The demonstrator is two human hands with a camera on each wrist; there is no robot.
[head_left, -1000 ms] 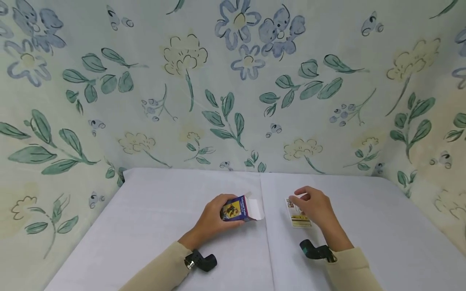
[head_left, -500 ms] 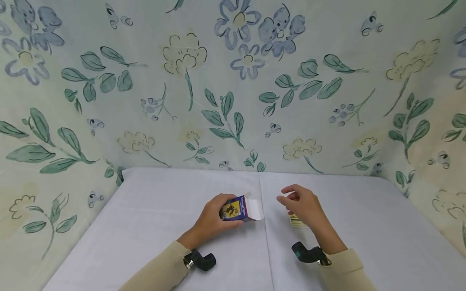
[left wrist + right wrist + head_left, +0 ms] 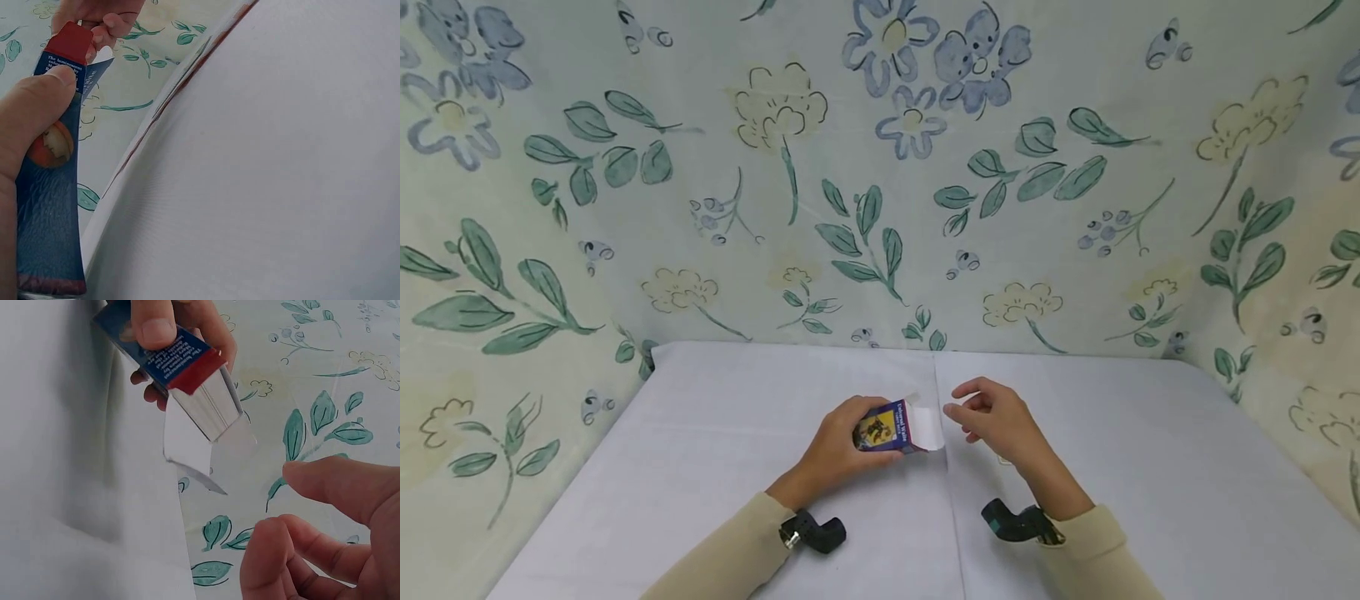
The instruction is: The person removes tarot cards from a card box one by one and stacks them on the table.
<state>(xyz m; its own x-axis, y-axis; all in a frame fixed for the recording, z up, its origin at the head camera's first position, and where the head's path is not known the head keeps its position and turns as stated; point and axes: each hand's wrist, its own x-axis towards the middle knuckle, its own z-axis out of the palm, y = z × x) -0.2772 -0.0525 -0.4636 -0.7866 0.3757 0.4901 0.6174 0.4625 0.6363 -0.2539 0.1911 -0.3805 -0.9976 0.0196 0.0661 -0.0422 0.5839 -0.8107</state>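
In the head view my left hand grips a small blue and red card box, printed with "Universal Waite". The box lies sideways, its open end facing right. From the right wrist view, white edges of a card stack show inside the mouth, and a white flap hangs loose. My right hand hovers just right of that mouth, thumb and fingers bent and apart, holding nothing. Beneath it, only a sliver of a card on the table shows; the hand and wrist cover the rest.
A white cloth covers the table, with a crease running down the middle. Floral fabric rises behind it and at both sides. A black wrist camera sits on each sleeve.
My right hand has moved left, from the card on the table to near the box's open end, and now hides most of that card. The left hand and box have stayed put.
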